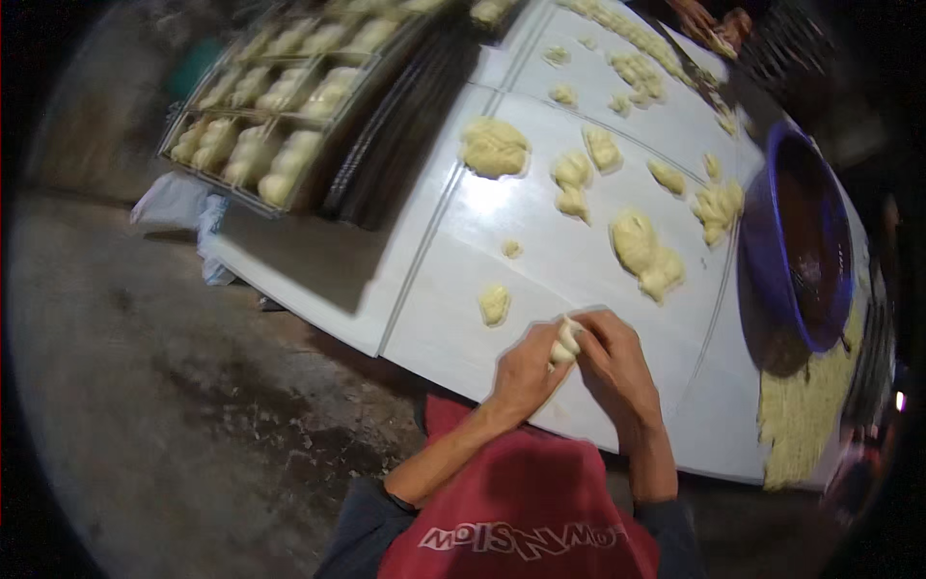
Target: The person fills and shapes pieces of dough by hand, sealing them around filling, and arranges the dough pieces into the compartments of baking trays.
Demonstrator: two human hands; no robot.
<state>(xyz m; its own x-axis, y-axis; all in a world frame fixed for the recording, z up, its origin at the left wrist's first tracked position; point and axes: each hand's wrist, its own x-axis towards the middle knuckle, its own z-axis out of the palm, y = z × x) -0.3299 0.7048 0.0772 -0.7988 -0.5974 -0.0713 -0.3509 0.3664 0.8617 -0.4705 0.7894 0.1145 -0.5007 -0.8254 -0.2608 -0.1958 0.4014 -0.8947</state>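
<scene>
Pinching dough piece (566, 342) | left hand (526, 372) curled on it | right hand (612, 362) seemingly closed over it | white table (579, 261)

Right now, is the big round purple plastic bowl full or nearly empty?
Nearly empty: the purple bowl's dark inner wall shows bare, with only a little at its bottom.

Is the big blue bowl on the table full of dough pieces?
No. The blue bowl shows a dark, brownish inside with no pale dough in it; the dough pieces lie on the white table.
</scene>
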